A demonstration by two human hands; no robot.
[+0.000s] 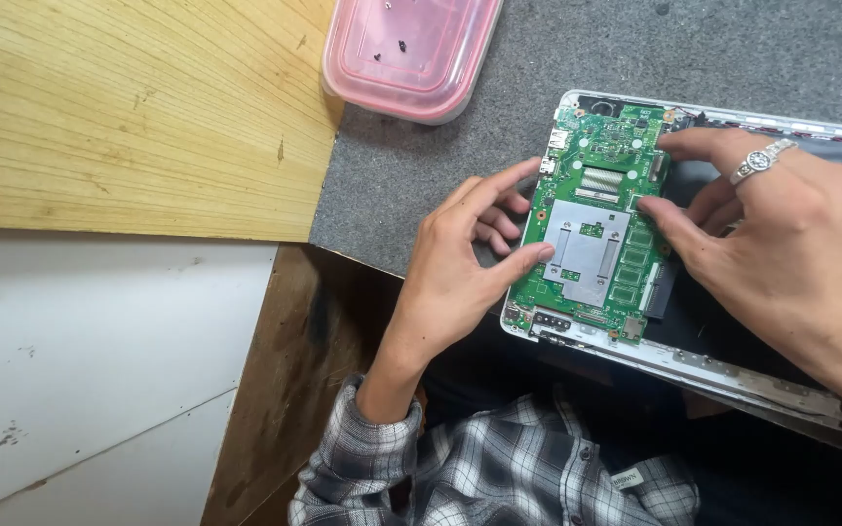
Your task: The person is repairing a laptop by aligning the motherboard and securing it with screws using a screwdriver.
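Resting on a grey mat (421,166), an opened laptop case (733,375) holds a green circuit board (596,224) in its left end, near the middle of the scene. The board lies flat inside the white rim of the case, with a square silver plate (582,255) on its near half and a memory strip (635,263) along its right side.

The left hand (465,258) sits at the board's left edge. Its index finger and thumb are spread apart and touch that edge, one farther and one nearer, while the other fingers curl in beneath; whether it is gripping the board cannot be told. The right hand (782,229), wearing a silver ring (760,161), comes in from the right. Its index finger reaches to the board's far right corner and its thumb presses at the top of the memory strip, so the fingers stand apart and touch the board rather than closing round it.

Far from the hands, at the top of the scene, a pink plastic tub (411,49) stands half on the mat and half beside a pale wooden board (129,117). Inside it lie a few small dark screws (397,46), scattered on the bottom.

A checked sleeve (363,458) covers the left forearm at the near edge.
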